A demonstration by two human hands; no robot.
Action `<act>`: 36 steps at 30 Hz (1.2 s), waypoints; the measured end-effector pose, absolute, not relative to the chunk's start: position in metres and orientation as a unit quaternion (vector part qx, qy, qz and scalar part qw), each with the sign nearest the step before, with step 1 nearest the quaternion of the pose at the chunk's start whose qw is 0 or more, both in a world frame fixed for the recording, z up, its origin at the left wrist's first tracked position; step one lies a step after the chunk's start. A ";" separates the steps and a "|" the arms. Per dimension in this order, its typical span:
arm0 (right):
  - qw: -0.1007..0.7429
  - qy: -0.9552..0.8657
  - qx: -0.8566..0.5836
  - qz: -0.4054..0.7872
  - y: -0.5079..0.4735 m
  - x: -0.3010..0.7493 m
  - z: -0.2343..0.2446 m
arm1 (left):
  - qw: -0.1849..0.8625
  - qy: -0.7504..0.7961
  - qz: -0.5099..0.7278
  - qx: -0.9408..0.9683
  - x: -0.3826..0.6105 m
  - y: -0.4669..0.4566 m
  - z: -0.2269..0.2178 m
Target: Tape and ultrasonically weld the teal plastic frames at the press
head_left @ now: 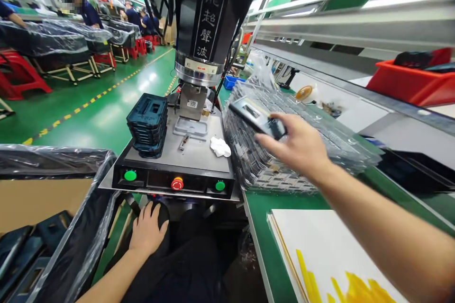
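My left hand [147,230] lies on my knee with its fingers spread, holding nothing. My right hand [296,142] is shut on a dark rectangular plastic housing [254,114] with a pale face and a slot, gripped at its near end. The housing is above clear plastic trays [265,163] piled at the right of the machine. An ultrasonic welding machine [201,23] stands ahead, its metal horn [192,102] over a shallow grey fixture [191,127]. Left of the fixture is a stack of dark blue-green plastic housings [147,125].
On the machine's front are two green buttons [130,175] and a red emergency stop [177,183]. A white cloth [220,147] lies on its plate. A lined box [94,194] is at left, and white sheets [316,232] with yellow strips [359,286] at lower right.
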State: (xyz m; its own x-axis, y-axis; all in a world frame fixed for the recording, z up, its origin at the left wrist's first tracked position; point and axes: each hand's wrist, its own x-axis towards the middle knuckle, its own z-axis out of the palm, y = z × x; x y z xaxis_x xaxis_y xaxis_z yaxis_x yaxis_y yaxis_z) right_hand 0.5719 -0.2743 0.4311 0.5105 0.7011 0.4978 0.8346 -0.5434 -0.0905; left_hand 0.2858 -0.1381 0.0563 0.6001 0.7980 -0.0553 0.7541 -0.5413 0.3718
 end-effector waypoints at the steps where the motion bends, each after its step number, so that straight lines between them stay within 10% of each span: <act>1: 0.149 -0.409 -0.876 -0.207 -0.264 0.586 0.445 | 0.165 0.438 0.052 0.882 0.287 -0.139 0.055; 36: 0.000 -0.181 -0.971 -0.154 -0.053 0.803 0.433 | 0.224 0.451 -0.018 0.864 0.311 -0.109 0.053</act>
State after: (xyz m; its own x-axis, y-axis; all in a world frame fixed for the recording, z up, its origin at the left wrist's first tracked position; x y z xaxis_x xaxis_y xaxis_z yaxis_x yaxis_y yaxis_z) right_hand 0.8031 -0.0530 0.4334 0.8871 0.3508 0.3001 0.3508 -0.9348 0.0558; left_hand 0.3113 -0.1090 0.0531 0.5929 0.7711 -0.2323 0.7869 -0.4935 0.3704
